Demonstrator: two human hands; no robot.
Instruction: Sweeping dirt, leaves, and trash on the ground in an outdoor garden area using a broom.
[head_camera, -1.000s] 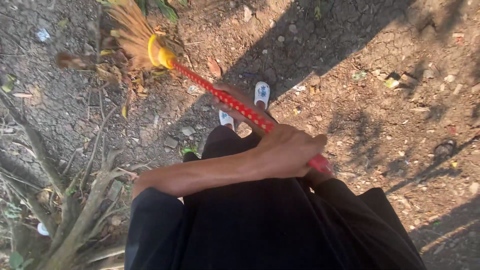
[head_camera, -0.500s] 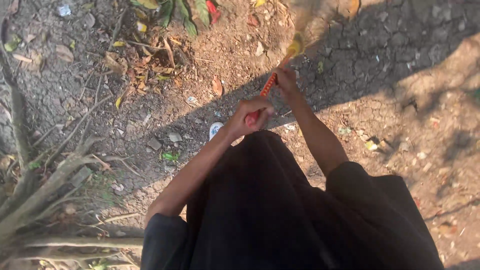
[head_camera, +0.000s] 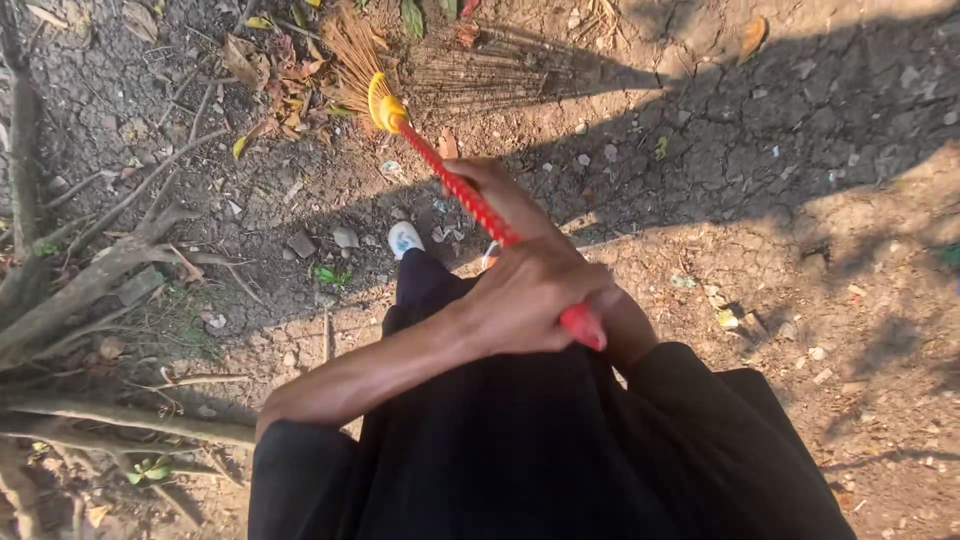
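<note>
My left hand is closed in a full fist around the near end of the red broom handle, forearm crossing my body. My right hand is wrapped around the same handle farther down, fingers curled over it. The handle slants up and left to a yellow collar, where the straw bristles rest on cracked dirt among dry leaves. One white shoe shows below the handle.

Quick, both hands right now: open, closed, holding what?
Left hand: closed around the upper end of the red broom handle.
Right hand: closed on the same handle, lower down toward the bristles.
</note>
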